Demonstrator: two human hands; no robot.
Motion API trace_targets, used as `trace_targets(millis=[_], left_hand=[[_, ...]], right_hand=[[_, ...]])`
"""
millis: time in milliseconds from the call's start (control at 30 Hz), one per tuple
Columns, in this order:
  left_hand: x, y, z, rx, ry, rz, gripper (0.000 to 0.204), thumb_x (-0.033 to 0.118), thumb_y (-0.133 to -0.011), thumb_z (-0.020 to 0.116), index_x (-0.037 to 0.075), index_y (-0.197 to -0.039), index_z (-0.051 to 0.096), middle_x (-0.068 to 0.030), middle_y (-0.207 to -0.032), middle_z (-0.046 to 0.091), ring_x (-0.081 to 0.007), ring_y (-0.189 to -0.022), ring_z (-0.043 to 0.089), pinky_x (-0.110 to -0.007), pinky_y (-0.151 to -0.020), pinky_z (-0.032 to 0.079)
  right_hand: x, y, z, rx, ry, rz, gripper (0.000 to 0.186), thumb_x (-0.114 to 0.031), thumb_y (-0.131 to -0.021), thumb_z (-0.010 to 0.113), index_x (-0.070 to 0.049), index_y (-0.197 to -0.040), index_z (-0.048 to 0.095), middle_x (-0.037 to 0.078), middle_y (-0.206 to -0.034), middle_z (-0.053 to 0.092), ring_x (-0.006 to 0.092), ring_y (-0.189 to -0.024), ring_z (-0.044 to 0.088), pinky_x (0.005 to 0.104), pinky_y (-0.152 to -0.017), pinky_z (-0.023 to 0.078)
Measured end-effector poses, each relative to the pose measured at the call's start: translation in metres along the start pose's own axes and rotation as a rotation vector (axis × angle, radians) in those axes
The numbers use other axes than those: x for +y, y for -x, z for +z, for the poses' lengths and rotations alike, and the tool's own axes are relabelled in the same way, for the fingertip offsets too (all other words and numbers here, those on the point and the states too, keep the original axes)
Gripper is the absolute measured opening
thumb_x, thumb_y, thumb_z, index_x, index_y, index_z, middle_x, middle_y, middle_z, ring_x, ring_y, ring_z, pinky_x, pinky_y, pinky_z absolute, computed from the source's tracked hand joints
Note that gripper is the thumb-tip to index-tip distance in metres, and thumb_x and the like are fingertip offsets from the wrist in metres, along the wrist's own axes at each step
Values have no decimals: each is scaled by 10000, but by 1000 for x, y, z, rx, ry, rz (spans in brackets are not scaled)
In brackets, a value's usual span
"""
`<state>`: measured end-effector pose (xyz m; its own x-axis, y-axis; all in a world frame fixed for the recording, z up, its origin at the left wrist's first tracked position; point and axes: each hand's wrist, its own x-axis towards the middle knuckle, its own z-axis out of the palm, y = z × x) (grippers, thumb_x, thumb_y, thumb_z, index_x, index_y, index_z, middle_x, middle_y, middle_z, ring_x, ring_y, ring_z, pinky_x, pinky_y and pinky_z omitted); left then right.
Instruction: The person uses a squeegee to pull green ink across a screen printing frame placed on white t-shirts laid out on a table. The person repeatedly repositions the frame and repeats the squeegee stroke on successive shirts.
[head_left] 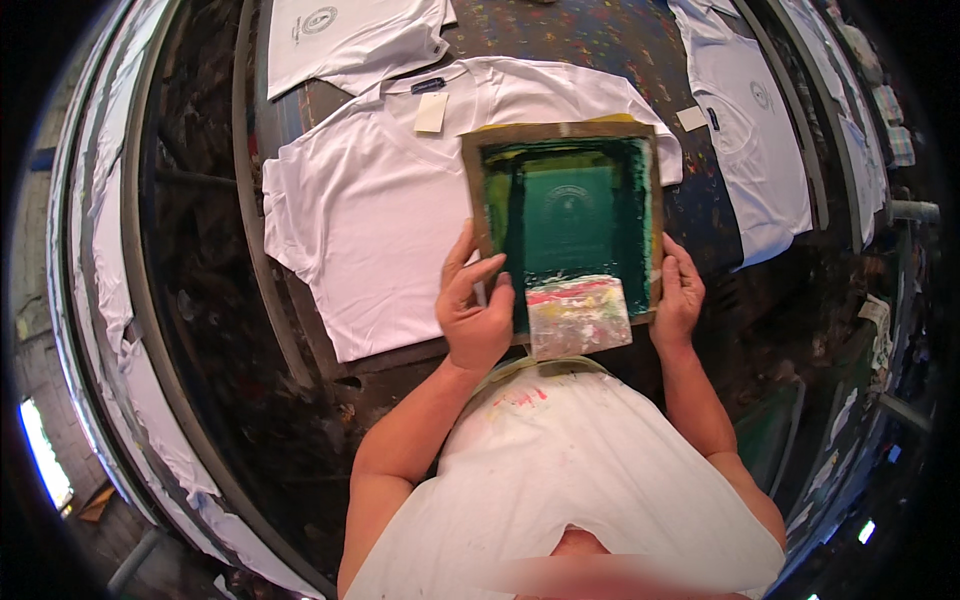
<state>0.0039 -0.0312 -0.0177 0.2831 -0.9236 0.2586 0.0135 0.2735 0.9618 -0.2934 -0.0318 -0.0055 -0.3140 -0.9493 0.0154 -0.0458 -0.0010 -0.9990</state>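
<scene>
A wood-framed printing screen (pixel 567 225) with dark green ink and a faint round design lies over the right part of a white T-shirt (pixel 360 220) spread before me. My left hand (pixel 475 310) grips the screen's left edge, and my right hand (pixel 678 295) holds its right edge, both with bent fingers. A paint-smeared, pale rectangular piece (pixel 578 320), possibly a squeegee, rests on the screen's lower part between my hands. At the shirt's collar sits a cream tag (pixel 431 112); the shirt's area under the screen is hidden.
The paint-speckled platen (pixel 580 30) holds printed white shirts at top left (pixel 350 40) and on the right (pixel 750 170). Long metal rails with white fabric (pixel 120 300) curve along the left side. More racks with fabric (pixel 855 150) line the right.
</scene>
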Motion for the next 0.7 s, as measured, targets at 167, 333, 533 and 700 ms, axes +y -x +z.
trace_targets(millis=[167, 333, 533, 700], left_hand=[[0, 0, 21, -26, 59, -70, 385, -157, -893, 733, 29, -1217, 827, -247, -1707, 566, -348, -1561, 588, -397, -1181, 557], [-4, -5, -4, 29, -41, 2, 368, -158, -901, 723, 21, -1206, 825, -239, -1711, 564, -342, -1549, 599, -390, -1175, 571], [-11, 1, -19, 79, 12, -101, 345, -175, -927, 675, -4, -1190, 819, -237, -1732, 517, -343, -1570, 580, -405, -1232, 562], [-16, -3, -18, 61, -45, -38, 338, -179, -929, 674, -5, -1181, 816, -242, -1733, 515, -334, -1571, 578, -399, -1222, 562]], right_hand=[[-4, -3, -18, 94, 7, 37, 371, -113, -1223, 552, 61, -1523, 684, 126, -1413, 770, 161, -1244, 724, 323, -1109, 558], [8, -8, 7, -62, 192, -115, 382, -74, -1208, 544, 70, -1540, 667, 103, -1455, 740, 160, -1309, 673, 318, -1170, 497], [18, -11, 28, -153, 277, -177, 388, -63, -1190, 563, 74, -1542, 655, 116, -1474, 719, 173, -1338, 652, 327, -1183, 486], [22, -14, 29, -154, 382, -225, 394, -60, -1188, 553, 70, -1547, 650, 128, -1473, 722, 189, -1350, 656, 334, -1189, 485]])
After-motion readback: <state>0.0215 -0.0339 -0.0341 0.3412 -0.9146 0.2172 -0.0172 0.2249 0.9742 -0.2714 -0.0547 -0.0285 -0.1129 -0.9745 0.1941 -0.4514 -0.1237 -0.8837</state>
